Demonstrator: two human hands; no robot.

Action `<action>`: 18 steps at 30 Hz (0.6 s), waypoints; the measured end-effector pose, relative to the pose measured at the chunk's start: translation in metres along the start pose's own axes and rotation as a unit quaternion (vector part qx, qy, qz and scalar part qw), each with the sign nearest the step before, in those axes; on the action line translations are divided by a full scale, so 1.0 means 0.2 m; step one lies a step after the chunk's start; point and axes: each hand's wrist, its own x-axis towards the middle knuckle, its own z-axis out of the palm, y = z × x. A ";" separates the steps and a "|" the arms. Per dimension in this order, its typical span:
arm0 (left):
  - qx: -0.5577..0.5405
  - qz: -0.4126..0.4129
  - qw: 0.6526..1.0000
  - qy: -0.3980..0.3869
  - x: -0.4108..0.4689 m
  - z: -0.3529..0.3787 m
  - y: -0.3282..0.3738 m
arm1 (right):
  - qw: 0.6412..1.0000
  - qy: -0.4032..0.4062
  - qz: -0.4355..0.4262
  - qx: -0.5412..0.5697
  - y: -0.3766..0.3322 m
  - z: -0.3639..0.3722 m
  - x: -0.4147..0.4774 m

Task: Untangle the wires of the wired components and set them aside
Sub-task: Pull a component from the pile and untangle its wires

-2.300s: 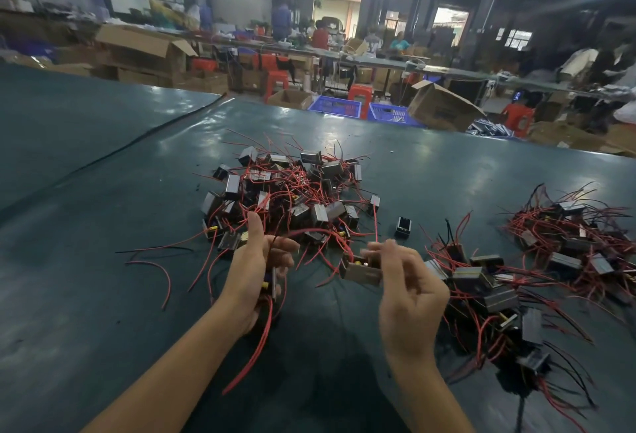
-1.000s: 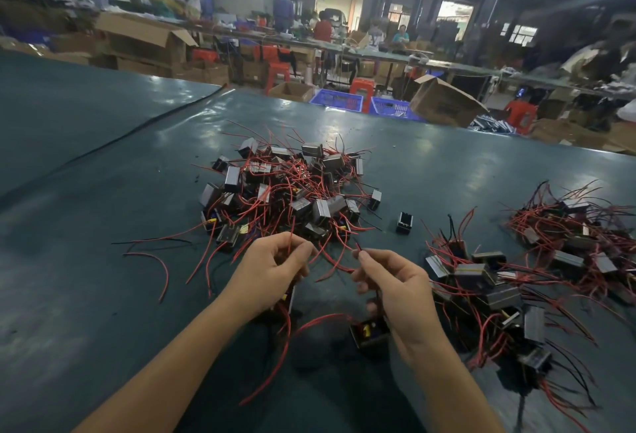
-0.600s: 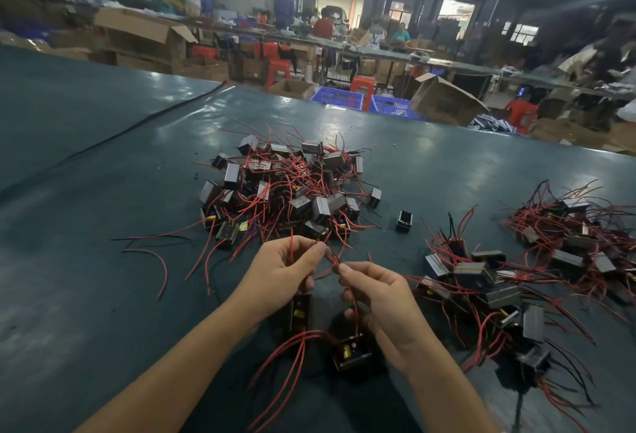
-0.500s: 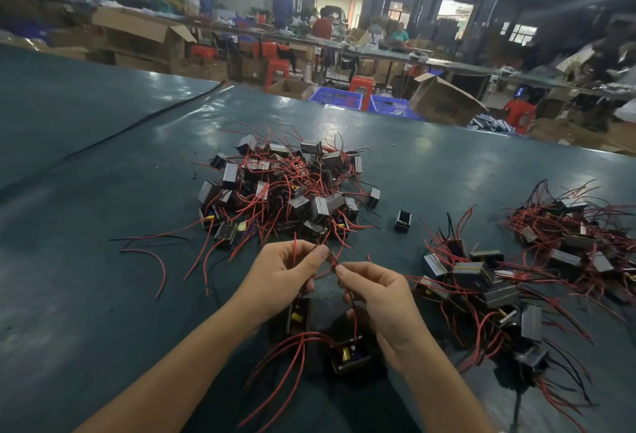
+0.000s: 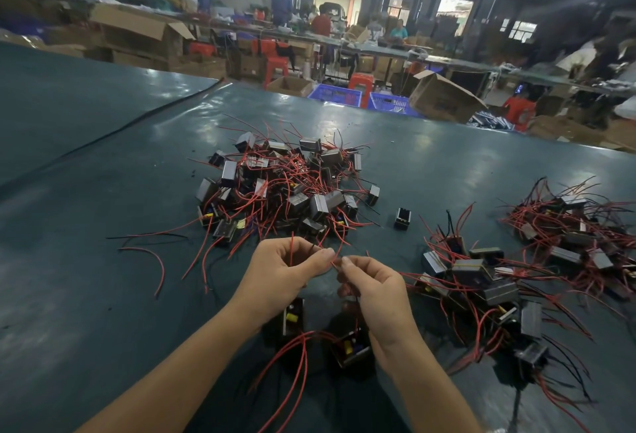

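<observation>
1. A tangled pile [image 5: 285,188] of small boxy components with red and black leads lies on the dark green surface [image 5: 86,295]. Every place below is given from that pile.
2. Just on the near side of the pile, the left hand [image 5: 285,271] has its fingers curled, with thumb and forefinger pinching thin red wires [image 5: 292,248].
3. The right hand [image 5: 375,289], beside it and equally near the pile, pinches the same red wires with curled fingers. The fingertips of the two hands almost meet.
4. Nearer than the pile, under the hands, are two wired components. The left component [image 5: 292,317] is below the left wrist. The right component [image 5: 351,350] is below the right wrist, with yellow parts showing in its open face. Whether they hang or rest on the surface cannot be told.
5. Just right of the pile, a lone component [image 5: 402,218] sits apart.
6. Right of the pile and nearer lies a second heap [image 5: 481,281]. A third heap [image 5: 578,229] lies further right.
7. Left of the pile and nearer, a loose red wire [image 5: 155,260] curves on the surface.
8. Behind the pile, past the surface's far edge, are blue crates [image 5: 361,97] and an open cardboard box [image 5: 444,97].
</observation>
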 end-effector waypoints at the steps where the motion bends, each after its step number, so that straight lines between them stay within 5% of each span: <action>1: 0.000 -0.006 1.000 0.003 0.00 -0.01 0.00 | 1.000 0.010 -0.004 0.005 0.00 0.00 0.00; 8: -0.050 -0.023 0.998 -0.021 0.01 -0.01 0.02 | 0.997 0.036 -0.075 0.002 0.00 -0.04 0.03; 13: -0.035 0.006 0.999 -0.025 0.01 -0.01 0.03 | 0.990 -0.007 -0.132 -0.039 0.00 -0.03 0.01; 18: 0.043 0.031 0.998 -0.022 0.00 -0.01 0.00 | 0.991 -0.083 -0.096 -0.033 0.00 -0.02 -0.01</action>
